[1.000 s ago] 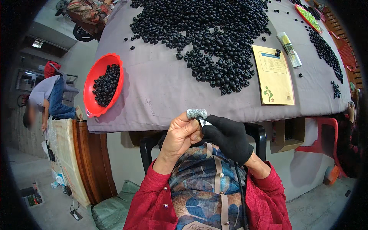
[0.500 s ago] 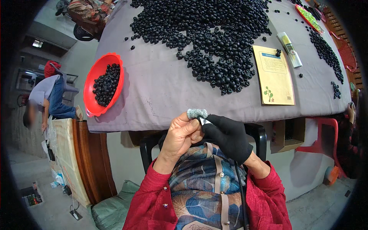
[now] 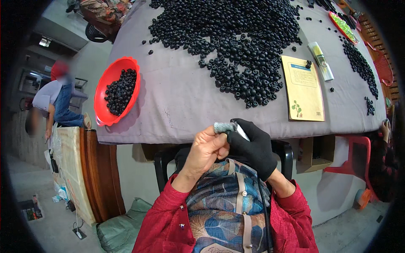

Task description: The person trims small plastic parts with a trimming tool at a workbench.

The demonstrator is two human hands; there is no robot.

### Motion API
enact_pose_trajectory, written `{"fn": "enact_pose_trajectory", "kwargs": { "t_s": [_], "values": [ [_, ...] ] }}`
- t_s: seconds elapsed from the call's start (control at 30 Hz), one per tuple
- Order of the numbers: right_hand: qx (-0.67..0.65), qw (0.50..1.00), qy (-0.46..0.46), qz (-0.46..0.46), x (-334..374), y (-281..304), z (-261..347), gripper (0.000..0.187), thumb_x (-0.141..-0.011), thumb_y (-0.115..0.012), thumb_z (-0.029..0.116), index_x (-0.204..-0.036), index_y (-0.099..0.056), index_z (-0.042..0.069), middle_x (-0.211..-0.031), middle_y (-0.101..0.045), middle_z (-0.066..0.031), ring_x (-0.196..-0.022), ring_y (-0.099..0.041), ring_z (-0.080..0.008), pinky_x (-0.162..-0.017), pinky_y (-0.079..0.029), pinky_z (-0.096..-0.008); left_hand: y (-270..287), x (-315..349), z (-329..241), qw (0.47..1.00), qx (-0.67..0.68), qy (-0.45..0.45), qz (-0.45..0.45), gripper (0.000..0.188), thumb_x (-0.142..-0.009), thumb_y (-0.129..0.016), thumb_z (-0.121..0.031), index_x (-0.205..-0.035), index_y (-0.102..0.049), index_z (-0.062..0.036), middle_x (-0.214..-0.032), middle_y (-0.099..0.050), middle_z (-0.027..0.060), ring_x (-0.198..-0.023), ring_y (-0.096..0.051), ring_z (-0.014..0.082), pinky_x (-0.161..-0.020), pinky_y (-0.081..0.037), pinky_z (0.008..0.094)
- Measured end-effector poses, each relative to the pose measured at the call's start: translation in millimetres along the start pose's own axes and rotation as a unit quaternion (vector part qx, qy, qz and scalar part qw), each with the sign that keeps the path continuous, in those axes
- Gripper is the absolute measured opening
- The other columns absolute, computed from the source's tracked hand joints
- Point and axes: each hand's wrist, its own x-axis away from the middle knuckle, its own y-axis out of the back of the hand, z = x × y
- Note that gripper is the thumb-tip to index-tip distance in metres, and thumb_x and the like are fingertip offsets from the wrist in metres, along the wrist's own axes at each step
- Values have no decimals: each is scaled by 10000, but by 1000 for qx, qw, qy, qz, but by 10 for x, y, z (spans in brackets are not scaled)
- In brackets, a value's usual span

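Note:
Just off the table's near edge, my two hands meet in front of my body. My left hand (image 3: 201, 151) is bare and closed in a pinch, with a grey knitted finger cover (image 3: 223, 127) on its index finger. Whatever is pinched there is too hidden to name. My right hand (image 3: 256, 148) wears a black glove and grips a small white flat piece (image 3: 241, 132), whose end sticks out beside the thumb. Gloved fingertips touch the finger cover. Beyond the hands, many small round black pieces with holes (image 3: 244, 76) lie heaped on the grey tablecloth (image 3: 168, 101).
At left stands a red scalloped bowl (image 3: 99, 95) partly filled with black pieces. A yellow booklet (image 3: 303, 95) and a clear tube (image 3: 321, 63) lie at right. A red tray (image 3: 344, 27) sits at the far right. Another person (image 3: 46, 99) is off to the left.
My right hand has turned, and the white piece now points down to the right instead of toward the left hand. My left hand has shifted slightly right. The whole view has moved a little.

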Motion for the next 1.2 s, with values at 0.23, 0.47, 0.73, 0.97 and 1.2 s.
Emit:
{"fn": "enact_pose_trajectory", "kwargs": {
  "t_s": [0.23,0.47,0.73,0.97,1.2],
  "values": [
    [-22,1000,0,18,4,-11,-45,356,-770,-623,85,-1114,-535,53,-968,-572,-89,-774,-575,-161,-665,-479,-259,-41,20,41,999,-9,36,25,108,-864,-520,-113,-876,-581,-24,-640,-523,21,-504,-458,86,-455,-349,204],
    [-141,984,-103,27,20,-168,13,364,-846,-534,133,-1181,-473,7,-868,-559,-46,-733,-535,-92,-632,-469,-231,100,87,24,998,45,42,-3,98,-848,-522,-108,-791,-565,-42,-634,-516,20,-471,-442,86,-436,-337,216],
    [18,997,-68,-39,10,-86,-198,282,-820,-553,135,-1070,-567,7,-799,-542,12,-682,-457,-54,-612,-398,-210,356,153,-651,977,-96,-138,-134,155,-826,-549,-78,-960,-608,-26,-643,-529,1,-464,-434,59,-391,-323,187],
    [19,997,-66,-26,-30,-96,-301,281,-817,-561,147,-1061,-576,8,-810,-561,22,-724,-479,-66,-657,-412,-218,964,289,-1722,886,-186,-313,-288,56,-794,-578,-48,-834,-607,-21,-627,-547,21,-433,-461,55,-337,-326,193],
    [34,998,-53,-16,10,-84,-245,289,-814,-576,153,-1067,-574,13,-861,-589,2,-779,-501,-63,-699,-416,-210,1248,235,-2066,841,-278,-327,-330,119,-807,-589,-65,-919,-607,-29,-648,-541,26,-429,-448,61,-344,-342,197]
  ]
}}
